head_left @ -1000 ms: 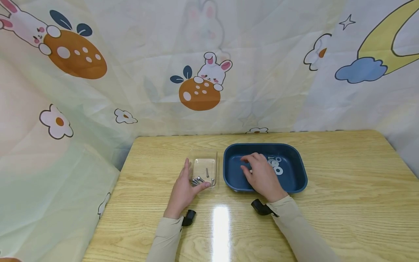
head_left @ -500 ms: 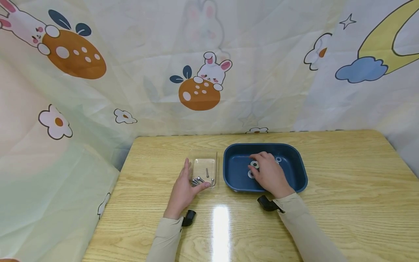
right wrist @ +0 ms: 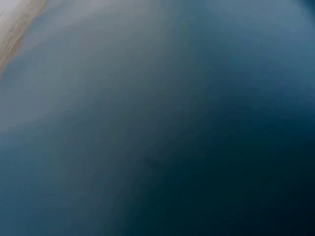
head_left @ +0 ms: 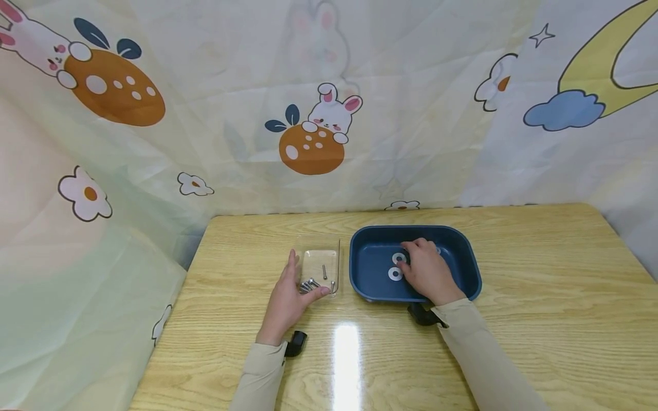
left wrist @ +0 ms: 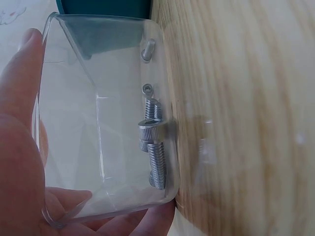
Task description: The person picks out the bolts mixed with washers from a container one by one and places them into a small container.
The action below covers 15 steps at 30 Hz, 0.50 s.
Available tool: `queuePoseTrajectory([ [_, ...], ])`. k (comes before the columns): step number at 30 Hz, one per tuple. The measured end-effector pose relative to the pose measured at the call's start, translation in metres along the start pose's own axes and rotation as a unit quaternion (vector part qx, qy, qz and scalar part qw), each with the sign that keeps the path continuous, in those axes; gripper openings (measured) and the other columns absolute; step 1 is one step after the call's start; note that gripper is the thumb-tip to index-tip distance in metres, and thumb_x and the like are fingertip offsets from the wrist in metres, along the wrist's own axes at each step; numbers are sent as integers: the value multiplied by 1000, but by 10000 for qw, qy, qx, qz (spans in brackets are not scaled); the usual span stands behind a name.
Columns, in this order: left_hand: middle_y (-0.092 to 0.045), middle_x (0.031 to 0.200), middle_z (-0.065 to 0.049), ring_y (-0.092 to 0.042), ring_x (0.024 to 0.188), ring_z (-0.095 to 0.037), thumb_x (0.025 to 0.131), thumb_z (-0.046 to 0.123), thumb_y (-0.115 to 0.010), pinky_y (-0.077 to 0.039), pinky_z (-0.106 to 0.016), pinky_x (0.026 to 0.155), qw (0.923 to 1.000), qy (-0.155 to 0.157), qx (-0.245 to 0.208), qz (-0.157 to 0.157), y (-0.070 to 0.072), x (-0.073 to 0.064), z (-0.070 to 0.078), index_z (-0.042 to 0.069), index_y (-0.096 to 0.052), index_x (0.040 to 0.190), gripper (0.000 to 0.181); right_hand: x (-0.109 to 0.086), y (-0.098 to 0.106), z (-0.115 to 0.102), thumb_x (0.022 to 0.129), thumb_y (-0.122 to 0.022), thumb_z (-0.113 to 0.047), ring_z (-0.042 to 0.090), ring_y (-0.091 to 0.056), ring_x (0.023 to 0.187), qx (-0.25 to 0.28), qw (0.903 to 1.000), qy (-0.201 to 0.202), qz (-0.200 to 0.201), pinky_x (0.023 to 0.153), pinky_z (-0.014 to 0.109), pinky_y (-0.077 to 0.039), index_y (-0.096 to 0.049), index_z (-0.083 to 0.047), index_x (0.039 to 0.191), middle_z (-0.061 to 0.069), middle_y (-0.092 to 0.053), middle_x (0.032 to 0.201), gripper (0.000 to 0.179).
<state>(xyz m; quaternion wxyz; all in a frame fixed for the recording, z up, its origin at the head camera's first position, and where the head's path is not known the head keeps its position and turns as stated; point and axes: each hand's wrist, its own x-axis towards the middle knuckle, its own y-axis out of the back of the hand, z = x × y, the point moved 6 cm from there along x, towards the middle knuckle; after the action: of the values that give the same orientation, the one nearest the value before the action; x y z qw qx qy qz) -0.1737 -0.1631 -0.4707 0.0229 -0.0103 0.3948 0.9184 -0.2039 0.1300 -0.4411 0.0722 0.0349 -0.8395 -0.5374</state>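
My left hand holds a small clear plastic box on the table, thumb along its near side and fingers around its left wall. Several silver socket-head screws lie on the floor of the box. Inside the dark blue tub, my right hand reaches down with thumb and index finger apart. A flat washer lies in the tub left of the thumb, and a second washer is right by the thumb tip. The right palm hides part of the tub's floor. The right wrist view is blurred dark blue.
The wooden table extends on both sides of the containers. A printed cloth hangs behind the table and at its left. Black wrist devices sit below both hands.
My right hand has moved right inside the tub, uncovering two washers at its left and covering most of the pieces at the right. My left hand and the clear box have stayed put.
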Motion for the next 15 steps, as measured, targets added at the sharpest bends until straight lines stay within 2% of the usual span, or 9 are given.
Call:
queuePoseTrajectory([
  [6, -29, 149, -5, -39, 128, -29, 67, 57, -74, -30, -49, 105, 10000, -14, -31, 34, 0, 0, 0, 28, 6, 149, 118, 0, -5, 3, 84, -68, -15, 38, -45, 99, -132, 9999, -7, 33, 82, 50, -44, -56, 3, 123, 24, -51, 115, 45],
  [15, -27, 150, -5, -32, 133, -30, 67, 60, -73, -28, -49, 105, 10000, -9, -5, 0, 1, 0, 1, 26, 5, 149, 118, -1, -9, 4, 84, -68, -17, 40, -42, 100, -370, 9992, -72, -123, 82, 53, -43, -51, -1, 131, 24, -47, 119, 52],
])
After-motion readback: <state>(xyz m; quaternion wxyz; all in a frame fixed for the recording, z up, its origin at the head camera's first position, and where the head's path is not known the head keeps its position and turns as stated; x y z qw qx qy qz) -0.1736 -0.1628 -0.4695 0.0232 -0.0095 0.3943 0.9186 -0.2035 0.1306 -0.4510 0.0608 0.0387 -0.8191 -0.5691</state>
